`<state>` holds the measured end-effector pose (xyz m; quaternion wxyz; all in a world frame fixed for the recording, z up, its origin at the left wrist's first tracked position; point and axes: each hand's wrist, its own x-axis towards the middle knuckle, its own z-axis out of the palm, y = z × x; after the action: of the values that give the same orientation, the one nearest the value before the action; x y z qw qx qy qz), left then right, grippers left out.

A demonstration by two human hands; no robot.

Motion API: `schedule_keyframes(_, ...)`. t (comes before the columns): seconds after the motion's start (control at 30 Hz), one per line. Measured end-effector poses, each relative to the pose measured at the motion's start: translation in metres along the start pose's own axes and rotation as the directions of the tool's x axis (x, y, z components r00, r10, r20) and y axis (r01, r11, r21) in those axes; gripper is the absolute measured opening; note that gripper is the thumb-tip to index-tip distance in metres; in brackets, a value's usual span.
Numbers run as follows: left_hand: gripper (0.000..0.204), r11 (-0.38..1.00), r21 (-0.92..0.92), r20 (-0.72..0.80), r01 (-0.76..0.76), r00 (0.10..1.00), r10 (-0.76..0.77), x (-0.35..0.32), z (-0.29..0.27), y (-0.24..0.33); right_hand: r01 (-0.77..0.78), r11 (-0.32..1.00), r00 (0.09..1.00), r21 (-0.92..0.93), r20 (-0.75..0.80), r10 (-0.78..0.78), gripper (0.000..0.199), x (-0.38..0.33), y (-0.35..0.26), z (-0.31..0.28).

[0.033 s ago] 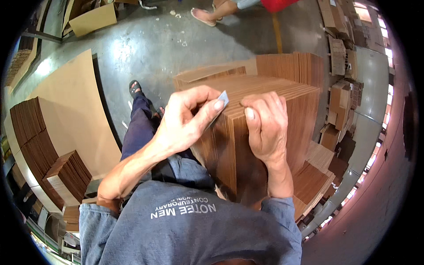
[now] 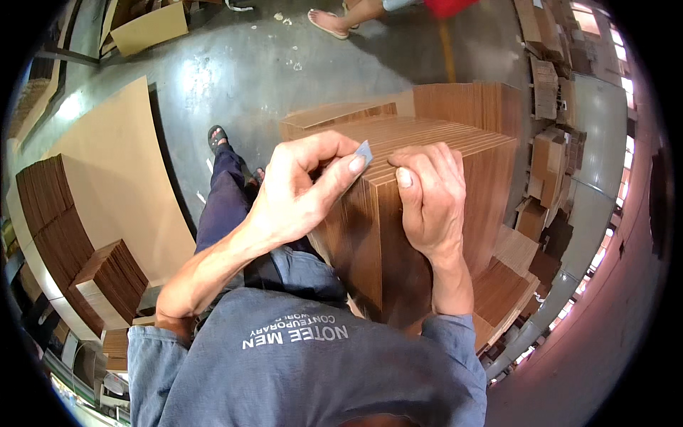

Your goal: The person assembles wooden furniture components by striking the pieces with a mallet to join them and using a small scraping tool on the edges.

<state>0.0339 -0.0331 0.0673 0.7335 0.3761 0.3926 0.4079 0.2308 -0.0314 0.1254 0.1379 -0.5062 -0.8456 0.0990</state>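
Note:
My left hand pinches a small, flat, grey-blue piece between thumb and forefinger; its exact kind is unclear. The piece is by the near left top corner of a stack of brown wood-grain boards, which stand on edge in front of me. Over the top edge of the nearest boards my right hand is curled, fingers on the edges and thumb at the near face. How many boards it grips is hidden by the fingers.
More wood-grain boards stand behind the stack. A large tan sheet and piles of brown boards are on the left. Cartons line the right side. Another person's sandalled foot is on the floor at the top.
My left hand with the grey-blue piece has shifted slightly away from me and to the right. My right hand keeps nearly the same place on the boards.

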Motion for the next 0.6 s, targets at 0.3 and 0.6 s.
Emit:
schedule_keyframes(0.3,0.012,0.976,0.174,-0.006,-0.127,0.991,0.13,0.003,0.01,-0.005,0.01,1.0,1.0,0.007,-0.001,-0.01,0.014,0.001,0.001,0.001)
schedule_keyframes(0.6,0.014,0.996,0.017,-0.1,-0.091,0.991,0.092,0.002,0.009,-0.022,0.001,1.0,1.0,0.015,-0.019,-0.001,0.011,0.0,0.001,0.002)
